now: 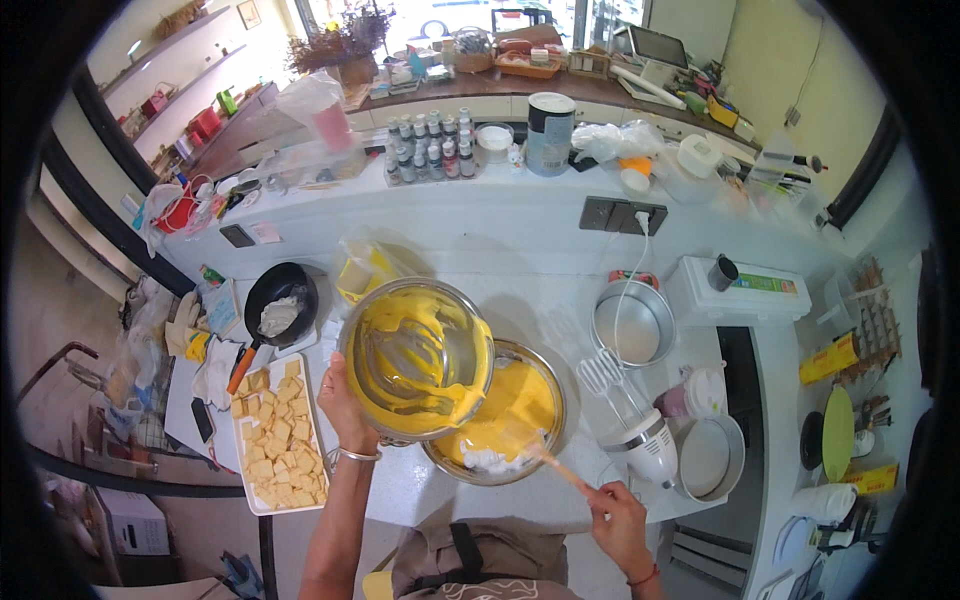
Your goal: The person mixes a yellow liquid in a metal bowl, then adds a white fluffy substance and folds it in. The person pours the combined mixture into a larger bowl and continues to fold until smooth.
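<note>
My left hand (345,401) grips the rim of a steel mixing bowl (420,358), tilted and coated inside with yellow batter. Its lower right edge hangs over a second steel bowl (561,431) on the table, which holds yellow batter (517,397) with some white foam (487,459) at the near side. My right hand (619,521) holds the wooden handle of a spatula (559,466), whose pale, see-through blade is in the lower bowl, over the batter. Whether the blade touches the upper bowl cannot be told.
Left are a white tray of cut yellowish pieces (281,442) and a black frying pan (281,304). At right stand a hand mixer (641,446), beaters up, its cord plugged in behind, and round cake tins (634,322). Small bottles (431,150) line the ledge.
</note>
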A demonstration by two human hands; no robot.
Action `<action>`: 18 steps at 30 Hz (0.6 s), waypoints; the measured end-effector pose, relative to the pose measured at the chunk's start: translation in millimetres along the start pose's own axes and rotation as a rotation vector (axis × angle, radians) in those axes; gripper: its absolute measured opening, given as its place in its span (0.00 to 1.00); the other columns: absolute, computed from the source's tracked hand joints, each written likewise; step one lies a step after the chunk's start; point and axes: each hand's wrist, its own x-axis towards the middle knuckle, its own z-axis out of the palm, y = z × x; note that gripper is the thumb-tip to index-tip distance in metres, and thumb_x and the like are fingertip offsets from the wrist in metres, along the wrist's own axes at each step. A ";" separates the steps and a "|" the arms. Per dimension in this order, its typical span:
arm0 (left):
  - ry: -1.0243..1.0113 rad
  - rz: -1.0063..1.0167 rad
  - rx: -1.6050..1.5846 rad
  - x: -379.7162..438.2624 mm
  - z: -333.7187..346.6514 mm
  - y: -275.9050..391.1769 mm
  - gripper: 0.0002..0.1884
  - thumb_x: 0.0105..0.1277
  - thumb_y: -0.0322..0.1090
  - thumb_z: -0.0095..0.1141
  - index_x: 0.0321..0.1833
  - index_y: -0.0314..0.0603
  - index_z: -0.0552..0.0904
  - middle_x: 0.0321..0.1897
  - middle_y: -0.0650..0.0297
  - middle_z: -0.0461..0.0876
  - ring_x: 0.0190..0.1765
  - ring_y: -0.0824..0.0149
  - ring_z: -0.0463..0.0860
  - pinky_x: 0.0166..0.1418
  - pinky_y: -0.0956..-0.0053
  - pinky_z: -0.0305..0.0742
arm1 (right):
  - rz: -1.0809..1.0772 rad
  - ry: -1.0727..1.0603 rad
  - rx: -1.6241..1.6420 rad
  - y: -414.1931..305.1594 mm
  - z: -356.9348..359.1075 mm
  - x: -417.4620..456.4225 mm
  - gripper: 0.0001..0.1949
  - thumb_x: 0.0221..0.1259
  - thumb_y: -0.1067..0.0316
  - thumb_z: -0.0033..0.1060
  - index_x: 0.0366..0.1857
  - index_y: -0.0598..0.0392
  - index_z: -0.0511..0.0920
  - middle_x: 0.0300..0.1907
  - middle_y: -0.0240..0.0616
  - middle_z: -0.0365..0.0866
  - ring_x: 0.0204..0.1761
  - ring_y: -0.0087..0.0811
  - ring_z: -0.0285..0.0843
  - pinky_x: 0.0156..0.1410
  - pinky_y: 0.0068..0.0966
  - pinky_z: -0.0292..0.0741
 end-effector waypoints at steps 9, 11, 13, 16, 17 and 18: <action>-0.228 0.097 0.137 -6.5 -14.1 2.9 0.19 0.69 0.41 0.52 0.18 0.45 0.68 0.17 0.77 0.65 0.23 0.82 0.58 0.26 0.83 0.53 | 0.041 0.140 0.076 -11.4 -9.5 37.9 0.17 0.52 0.79 0.54 0.46 0.50 0.81 0.26 0.38 0.75 0.23 0.31 0.74 0.29 0.25 0.70; -0.216 0.181 0.226 -2.2 -20.9 -4.5 0.22 0.68 0.38 0.53 0.16 0.47 0.63 0.16 0.78 0.59 0.24 0.82 0.53 0.26 0.82 0.46 | 0.026 0.069 0.001 -15.2 -12.5 34.9 0.18 0.50 0.80 0.55 0.45 0.49 0.82 0.27 0.38 0.76 0.24 0.33 0.75 0.29 0.26 0.71; -0.218 0.225 0.256 -9.1 -14.6 4.2 0.22 0.67 0.36 0.55 0.16 0.46 0.61 0.16 0.78 0.59 0.23 0.82 0.52 0.25 0.81 0.45 | 0.002 0.038 -0.026 -19.1 -18.0 32.7 0.19 0.49 0.80 0.55 0.45 0.47 0.82 0.27 0.37 0.76 0.24 0.34 0.75 0.29 0.26 0.72; -0.252 0.275 0.320 -24.8 0.0 22.4 0.22 0.65 0.34 0.57 0.16 0.46 0.61 0.15 0.78 0.58 0.23 0.82 0.52 0.25 0.81 0.45 | -0.079 0.083 -0.060 -23.6 -23.2 35.1 0.20 0.48 0.80 0.55 0.46 0.46 0.82 0.27 0.36 0.75 0.24 0.34 0.74 0.29 0.27 0.72; -0.269 0.290 0.345 -29.4 2.7 25.8 0.23 0.65 0.34 0.57 0.15 0.46 0.60 0.15 0.78 0.57 0.22 0.82 0.52 0.25 0.81 0.45 | -0.131 0.113 -0.118 -26.5 -24.7 44.8 0.20 0.49 0.79 0.55 0.47 0.46 0.81 0.26 0.36 0.74 0.23 0.34 0.74 0.29 0.27 0.72; -0.275 0.289 0.352 -32.3 4.0 27.6 0.23 0.65 0.35 0.58 0.15 0.46 0.60 0.15 0.78 0.57 0.22 0.82 0.52 0.24 0.81 0.45 | -0.185 0.144 -0.176 -29.1 -26.0 53.0 0.20 0.49 0.79 0.55 0.48 0.46 0.81 0.26 0.35 0.73 0.23 0.34 0.74 0.28 0.27 0.72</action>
